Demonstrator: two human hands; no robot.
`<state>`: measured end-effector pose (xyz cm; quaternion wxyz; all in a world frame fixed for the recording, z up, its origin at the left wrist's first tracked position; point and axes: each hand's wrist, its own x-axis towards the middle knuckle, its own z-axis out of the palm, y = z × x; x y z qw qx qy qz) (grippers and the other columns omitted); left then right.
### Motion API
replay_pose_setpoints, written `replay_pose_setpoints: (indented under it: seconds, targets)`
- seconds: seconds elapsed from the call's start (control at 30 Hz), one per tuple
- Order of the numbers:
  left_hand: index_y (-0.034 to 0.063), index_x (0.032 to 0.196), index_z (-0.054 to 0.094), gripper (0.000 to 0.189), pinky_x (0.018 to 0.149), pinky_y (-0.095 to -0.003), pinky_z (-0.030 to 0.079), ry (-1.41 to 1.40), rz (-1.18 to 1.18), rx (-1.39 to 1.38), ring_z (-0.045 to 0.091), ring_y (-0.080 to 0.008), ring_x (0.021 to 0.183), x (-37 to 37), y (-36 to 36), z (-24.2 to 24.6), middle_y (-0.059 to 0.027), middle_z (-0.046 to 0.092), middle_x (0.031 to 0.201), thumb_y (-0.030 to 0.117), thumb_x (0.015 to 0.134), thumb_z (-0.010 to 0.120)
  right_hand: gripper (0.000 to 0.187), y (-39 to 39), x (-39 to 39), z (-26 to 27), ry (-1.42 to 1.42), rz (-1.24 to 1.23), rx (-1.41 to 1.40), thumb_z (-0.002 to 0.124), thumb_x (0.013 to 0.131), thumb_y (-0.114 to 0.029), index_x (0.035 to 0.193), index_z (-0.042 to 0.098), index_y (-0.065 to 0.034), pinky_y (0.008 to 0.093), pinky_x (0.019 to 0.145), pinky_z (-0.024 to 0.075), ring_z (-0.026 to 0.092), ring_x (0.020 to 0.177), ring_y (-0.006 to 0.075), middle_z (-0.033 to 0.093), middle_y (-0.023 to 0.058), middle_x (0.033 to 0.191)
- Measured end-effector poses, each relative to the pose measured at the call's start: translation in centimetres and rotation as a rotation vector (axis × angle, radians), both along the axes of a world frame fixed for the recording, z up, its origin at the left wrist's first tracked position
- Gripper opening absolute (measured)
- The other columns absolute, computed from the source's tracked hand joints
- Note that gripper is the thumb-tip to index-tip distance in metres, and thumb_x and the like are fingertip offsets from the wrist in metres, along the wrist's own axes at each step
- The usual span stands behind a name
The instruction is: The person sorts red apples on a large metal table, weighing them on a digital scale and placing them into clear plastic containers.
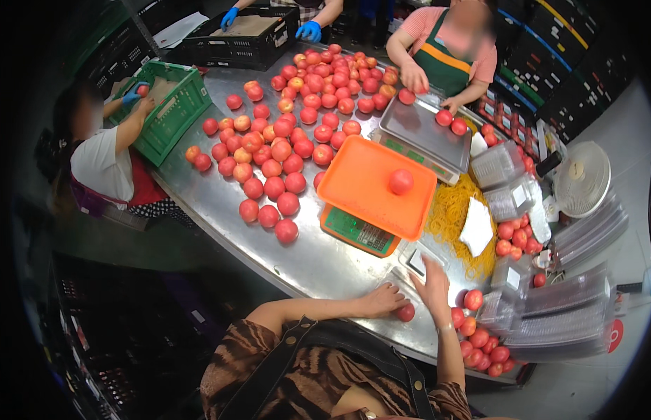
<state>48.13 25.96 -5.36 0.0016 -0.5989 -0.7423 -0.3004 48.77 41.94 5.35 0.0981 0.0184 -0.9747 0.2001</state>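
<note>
My left hand (382, 301) is low over the steel table's near edge, its fingertips beside a red tomato (406, 312). Whether they grip it is unclear. To the right, my right hand (434, 289) has thumb and fingers apart, just by a clear plastic box (419, 259) bearing a white label. The box is partly hidden by that hand, and contact is hard to make out. Beyond both hands stands a digital scale (360, 231) with an orange tray (352, 181) on top. One tomato (401, 181) lies in this tray.
Many tomatoes (273, 168) cover the steel table (220, 202). Yellow rubber bands (451, 210), stacked clear boxes (562, 315) and more tomatoes (480, 338) line the right side. A second scale (425, 126) stands opposite. Co-workers handle tomatoes around a green crate (173, 115) and black crate (241, 44).
</note>
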Motion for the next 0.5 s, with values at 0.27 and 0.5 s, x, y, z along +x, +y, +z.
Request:
replay_pose_setpoints:
  seconds: [0.27,0.5]
  targets:
    - [0.0132,0.119,0.053,0.049,0.077,-0.0333,0.037,-0.054,-0.082,-0.088,0.051,-0.02,0.089,-0.3,0.7,0.3,-0.0013,0.06,0.096,0.018,0.071,0.062,0.069,-0.9,-21.5,0.0,0.125,-0.01,-0.034,0.073,0.071,-0.03,0.128,0.042,-0.0058,0.0451,0.087,0.0442,0.052,0.105,0.0391,0.053,0.0206,0.115]
    - [0.0093,0.12,0.051,0.051,0.079,-0.0342,0.038,-0.08,-0.094,-0.039,0.049,-0.0211,0.092,-0.5,-0.8,-0.2,-0.0029,0.057,0.099,0.02,0.072,0.059,0.053,-1.4,-12.1,0.2,-0.173,-0.076,-1.018,0.069,0.077,-0.017,0.122,0.045,-0.0062,0.0348,0.078,0.0502,0.059,0.095,0.0269,0.054,0.013,0.112]
